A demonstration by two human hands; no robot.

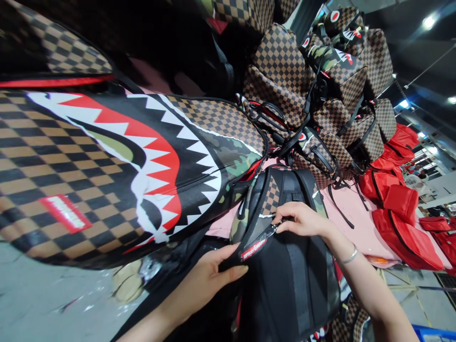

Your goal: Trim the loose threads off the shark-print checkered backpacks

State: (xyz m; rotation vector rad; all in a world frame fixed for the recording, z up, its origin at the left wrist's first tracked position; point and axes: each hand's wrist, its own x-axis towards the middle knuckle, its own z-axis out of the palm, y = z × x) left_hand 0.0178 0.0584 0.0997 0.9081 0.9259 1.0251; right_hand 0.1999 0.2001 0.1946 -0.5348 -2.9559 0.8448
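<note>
A black backpack (292,280) with camouflage sides and a checkered top panel lies back-up in front of me. My left hand (210,278) grips its left edge, thumb laid across the black fabric. My right hand (302,219), a silver bangle on the wrist, pinches a zipper pull with a red-and-white tag (254,248) near the bag's top. A large brown-checkered backpack with a shark-mouth print (117,171) lies just left of my hands.
A heap of brown-checkered shark-mouth backpacks (320,95) covers the pink table (359,228) beyond my hands. Red bags (402,209) are stacked at the right. Grey floor (42,304) shows at lower left, a blue crate edge (434,332) at lower right.
</note>
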